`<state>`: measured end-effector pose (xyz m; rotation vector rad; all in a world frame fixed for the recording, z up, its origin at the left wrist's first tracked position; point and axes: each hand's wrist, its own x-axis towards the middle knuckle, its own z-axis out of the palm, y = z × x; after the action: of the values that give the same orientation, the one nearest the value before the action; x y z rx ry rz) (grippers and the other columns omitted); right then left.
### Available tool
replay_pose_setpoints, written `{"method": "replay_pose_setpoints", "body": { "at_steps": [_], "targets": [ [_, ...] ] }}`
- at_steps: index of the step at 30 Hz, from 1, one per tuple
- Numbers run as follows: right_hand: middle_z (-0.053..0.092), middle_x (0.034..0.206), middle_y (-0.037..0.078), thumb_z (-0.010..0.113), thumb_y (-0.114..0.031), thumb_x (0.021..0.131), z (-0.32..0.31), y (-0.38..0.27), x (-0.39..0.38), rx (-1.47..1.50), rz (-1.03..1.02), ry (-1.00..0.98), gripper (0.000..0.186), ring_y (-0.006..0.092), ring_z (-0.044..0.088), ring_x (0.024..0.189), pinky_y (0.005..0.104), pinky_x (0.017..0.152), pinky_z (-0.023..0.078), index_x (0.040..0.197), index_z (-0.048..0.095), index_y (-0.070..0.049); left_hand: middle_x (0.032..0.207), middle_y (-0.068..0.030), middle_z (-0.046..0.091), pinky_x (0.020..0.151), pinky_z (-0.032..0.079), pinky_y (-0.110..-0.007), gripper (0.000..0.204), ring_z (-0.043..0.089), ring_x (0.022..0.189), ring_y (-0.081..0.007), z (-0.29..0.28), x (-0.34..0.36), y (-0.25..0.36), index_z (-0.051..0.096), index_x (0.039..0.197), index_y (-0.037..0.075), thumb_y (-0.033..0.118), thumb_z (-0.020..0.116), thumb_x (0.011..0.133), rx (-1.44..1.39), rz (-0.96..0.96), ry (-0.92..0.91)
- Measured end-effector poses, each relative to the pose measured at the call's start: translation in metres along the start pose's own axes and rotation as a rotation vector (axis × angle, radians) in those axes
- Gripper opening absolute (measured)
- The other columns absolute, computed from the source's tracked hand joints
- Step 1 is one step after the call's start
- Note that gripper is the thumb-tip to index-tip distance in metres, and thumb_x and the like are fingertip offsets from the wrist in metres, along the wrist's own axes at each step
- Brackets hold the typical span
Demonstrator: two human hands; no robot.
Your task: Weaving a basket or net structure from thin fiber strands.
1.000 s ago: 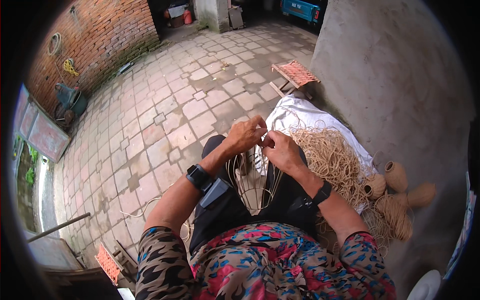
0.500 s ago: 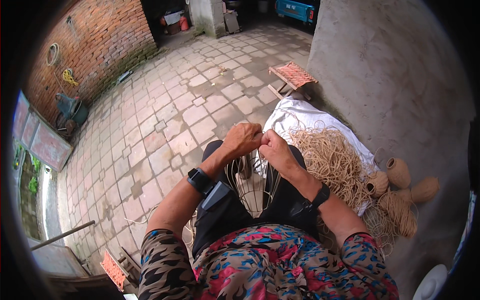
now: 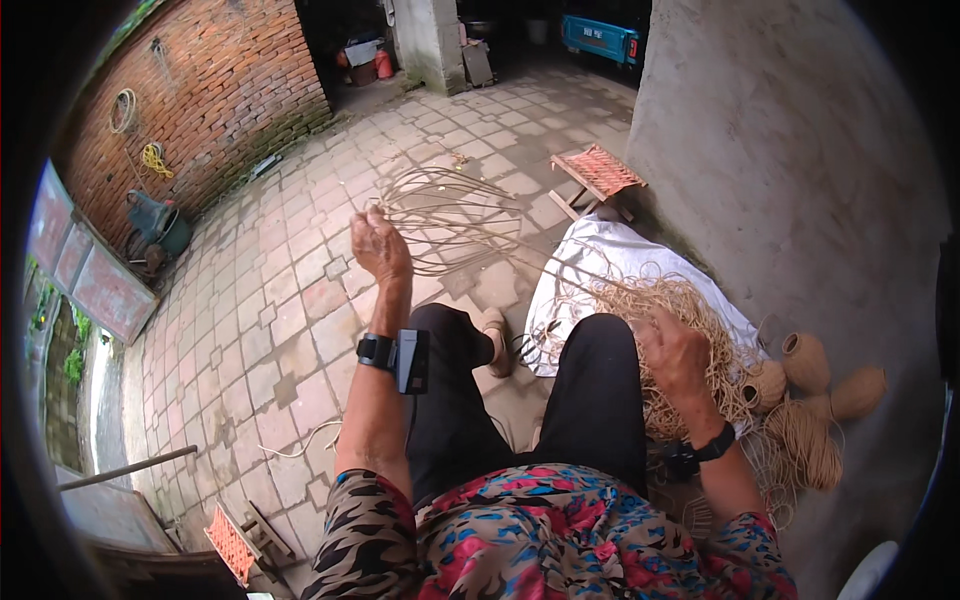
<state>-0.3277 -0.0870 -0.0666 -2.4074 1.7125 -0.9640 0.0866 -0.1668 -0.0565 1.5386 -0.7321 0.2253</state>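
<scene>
My left hand (image 3: 381,245) is raised out in front of my left knee. Its fingers are closed on the gathered end of a wire frame (image 3: 450,185), an open cage of thin curved ribs lying sideways in the air. From the frame a strand of tan cord (image 3: 562,268) stretches right toward the loose cord pile (image 3: 690,300). Over that pile is my right hand (image 3: 676,358), its fingers curled, seemingly around the cord; the exact grip is hard to see.
A white cloth (image 3: 600,245) lies under the pile. Several woven cord pots (image 3: 805,362) and a cord bundle (image 3: 805,445) sit right, near a grey wall (image 3: 770,130). A low woven stool (image 3: 600,170) stands beyond the cloth, a second one (image 3: 230,545) at lower left.
My hands were together over my lap with the frame between my knees. My left hand has carried the frame forward and left; my right has moved right to the pile.
</scene>
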Motion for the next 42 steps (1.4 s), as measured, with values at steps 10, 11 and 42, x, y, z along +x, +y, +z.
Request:
{"method": "replay_pose_setpoints", "body": {
  "at_steps": [10,11,42],
  "targets": [
    [0.066,0.107,0.022,0.055,-0.040,0.088,-0.037,0.332,-0.070,-0.345,0.774,-0.068,0.044,0.0375,0.062,0.102,0.0467,0.081,0.048,0.109,0.064,-0.002,0.079,-0.0173,0.064,0.070,0.045,-0.044,0.027,0.062,0.076,-0.0346,-0.036,0.023,-0.007,0.059,0.084,0.002,0.026,0.051,0.094,0.155,0.072,-0.109],
    [0.066,0.108,0.022,0.055,-0.038,0.087,-0.038,0.329,-0.077,-0.445,0.774,-0.121,0.043,0.0376,0.062,0.103,0.0466,0.082,0.048,0.108,0.065,-0.003,0.078,-0.0174,0.064,0.070,0.045,-0.044,0.028,0.062,0.076,-0.0349,-0.035,0.019,-0.005,0.059,0.084,0.002,0.026,0.051,0.094,0.109,0.078,-0.192],
    [0.054,0.060,-0.003,0.058,-0.018,0.092,0.012,-0.015,0.043,0.944,0.205,-0.257,0.019,0.0032,0.045,0.052,0.0198,0.049,0.035,0.084,0.064,-0.002,0.071,-0.0160,0.062,0.067,0.048,-0.042,0.016,0.062,0.068,-0.0364,-0.035,-0.132,0.076,0.055,0.089,0.002,0.011,0.060,0.077,-0.123,0.445,-1.275]
  ]
}}
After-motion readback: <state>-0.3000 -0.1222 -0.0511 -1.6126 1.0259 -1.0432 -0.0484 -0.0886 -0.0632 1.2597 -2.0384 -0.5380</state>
